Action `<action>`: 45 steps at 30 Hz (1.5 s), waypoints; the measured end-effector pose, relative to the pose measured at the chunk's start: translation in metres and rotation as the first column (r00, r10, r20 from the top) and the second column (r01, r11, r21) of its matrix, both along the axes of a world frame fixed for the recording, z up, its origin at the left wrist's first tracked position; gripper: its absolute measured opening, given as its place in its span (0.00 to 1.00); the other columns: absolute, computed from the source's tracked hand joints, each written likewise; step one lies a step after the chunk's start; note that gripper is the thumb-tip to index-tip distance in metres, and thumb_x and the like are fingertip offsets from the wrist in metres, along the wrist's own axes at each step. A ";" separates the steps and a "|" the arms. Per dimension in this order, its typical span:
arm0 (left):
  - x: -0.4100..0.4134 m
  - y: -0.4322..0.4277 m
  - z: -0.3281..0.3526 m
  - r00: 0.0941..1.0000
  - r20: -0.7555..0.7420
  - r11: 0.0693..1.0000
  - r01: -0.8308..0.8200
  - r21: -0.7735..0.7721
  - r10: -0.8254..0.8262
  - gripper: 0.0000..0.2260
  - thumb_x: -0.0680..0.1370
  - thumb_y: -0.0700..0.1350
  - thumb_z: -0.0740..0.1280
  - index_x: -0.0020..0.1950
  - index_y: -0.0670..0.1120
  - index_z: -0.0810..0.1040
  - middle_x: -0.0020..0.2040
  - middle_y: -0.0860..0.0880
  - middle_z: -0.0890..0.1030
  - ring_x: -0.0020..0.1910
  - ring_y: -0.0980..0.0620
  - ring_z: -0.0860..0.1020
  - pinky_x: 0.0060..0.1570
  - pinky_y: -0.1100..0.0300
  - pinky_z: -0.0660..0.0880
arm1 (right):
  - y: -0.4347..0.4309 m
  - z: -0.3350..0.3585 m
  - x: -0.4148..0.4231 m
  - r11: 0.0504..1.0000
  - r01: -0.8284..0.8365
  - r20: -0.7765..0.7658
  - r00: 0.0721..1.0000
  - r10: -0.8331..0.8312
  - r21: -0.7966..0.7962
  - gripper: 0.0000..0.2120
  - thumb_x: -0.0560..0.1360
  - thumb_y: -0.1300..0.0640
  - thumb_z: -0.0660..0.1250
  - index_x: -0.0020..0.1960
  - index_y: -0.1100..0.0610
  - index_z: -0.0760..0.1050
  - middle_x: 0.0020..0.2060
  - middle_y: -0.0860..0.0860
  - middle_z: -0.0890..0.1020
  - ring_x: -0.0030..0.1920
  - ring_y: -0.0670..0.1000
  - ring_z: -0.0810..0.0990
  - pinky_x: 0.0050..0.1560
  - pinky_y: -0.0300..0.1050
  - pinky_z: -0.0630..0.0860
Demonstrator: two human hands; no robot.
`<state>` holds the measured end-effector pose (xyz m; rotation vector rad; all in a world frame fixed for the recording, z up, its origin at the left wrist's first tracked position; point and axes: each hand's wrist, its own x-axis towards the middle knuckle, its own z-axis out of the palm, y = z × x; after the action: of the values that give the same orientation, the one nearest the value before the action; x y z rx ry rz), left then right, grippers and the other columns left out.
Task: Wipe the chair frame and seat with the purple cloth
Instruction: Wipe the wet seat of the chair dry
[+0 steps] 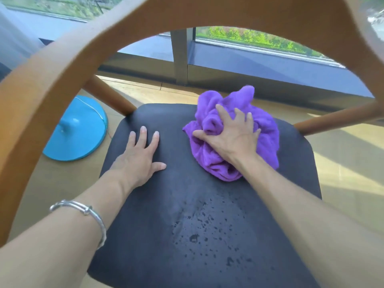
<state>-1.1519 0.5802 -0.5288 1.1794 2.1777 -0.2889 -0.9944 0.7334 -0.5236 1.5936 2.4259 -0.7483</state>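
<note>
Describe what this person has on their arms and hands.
Both forearms are bare, with no sleeves showing. The left arm wears a silver bangle with a small knot-like bead, sitting well up the forearm. The left hand and right hand have no gloves or visible rings.

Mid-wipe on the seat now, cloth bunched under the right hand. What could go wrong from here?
1. The purple cloth is wadded under the right hand, so little of it touches the seat and strokes may leave streaks.
2. Dark wet-looking spots lie nearer the camera than the cloth; they could get missed.
3. The left hand rests flat on the seat and may leave marks there.
</note>
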 end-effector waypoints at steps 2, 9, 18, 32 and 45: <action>-0.002 -0.001 -0.002 1.000 0.012 1.000 0.011 0.002 -0.011 0.36 0.78 0.58 0.59 0.77 0.52 0.40 0.77 0.47 0.37 0.75 0.43 0.38 0.70 0.47 0.56 | -0.031 -0.001 -0.035 0.992 -0.128 0.004 0.992 0.128 -0.009 0.45 0.63 0.22 0.60 0.75 0.39 0.54 0.76 0.54 0.54 0.76 0.62 0.47 0.71 0.69 0.50; -0.005 -0.001 -0.006 0.998 0.017 0.999 0.052 0.001 -0.052 0.36 0.78 0.59 0.57 0.77 0.49 0.38 0.77 0.42 0.37 0.75 0.39 0.39 0.72 0.49 0.47 | -0.051 -0.014 -0.051 0.971 -0.222 -0.048 0.973 0.227 0.091 0.33 0.71 0.33 0.62 0.73 0.41 0.58 0.74 0.52 0.59 0.75 0.59 0.53 0.69 0.63 0.52; -0.002 -0.002 -0.003 0.999 -0.016 0.998 0.051 0.022 -0.051 0.36 0.78 0.60 0.58 0.77 0.51 0.39 0.77 0.45 0.38 0.75 0.41 0.40 0.72 0.48 0.49 | 0.035 -0.015 0.074 0.961 0.098 -0.032 0.995 -0.093 0.258 0.20 0.69 0.46 0.60 0.61 0.48 0.71 0.56 0.56 0.76 0.60 0.61 0.74 0.59 0.62 0.70; -0.006 -0.004 -0.015 0.996 -0.069 0.995 0.062 0.072 -0.057 0.37 0.77 0.59 0.60 0.77 0.50 0.42 0.77 0.45 0.41 0.75 0.39 0.43 0.73 0.48 0.49 | -0.024 -0.026 0.072 0.956 0.147 -0.185 0.978 -0.101 0.255 0.24 0.66 0.36 0.61 0.57 0.47 0.75 0.53 0.49 0.80 0.55 0.58 0.78 0.52 0.55 0.75; -0.001 -0.015 -0.015 0.971 -0.182 0.982 0.170 0.085 -0.152 0.34 0.78 0.62 0.52 0.77 0.51 0.40 0.77 0.45 0.42 0.75 0.42 0.45 0.69 0.42 0.59 | -0.080 -0.012 0.029 0.982 -0.108 -0.108 0.986 0.126 0.157 0.23 0.68 0.37 0.62 0.61 0.44 0.69 0.58 0.49 0.75 0.61 0.56 0.72 0.59 0.59 0.69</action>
<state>-1.1531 0.5655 -0.5434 1.4389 2.2723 -0.3683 -0.9655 0.6531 -0.5358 1.4785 2.6924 -0.6707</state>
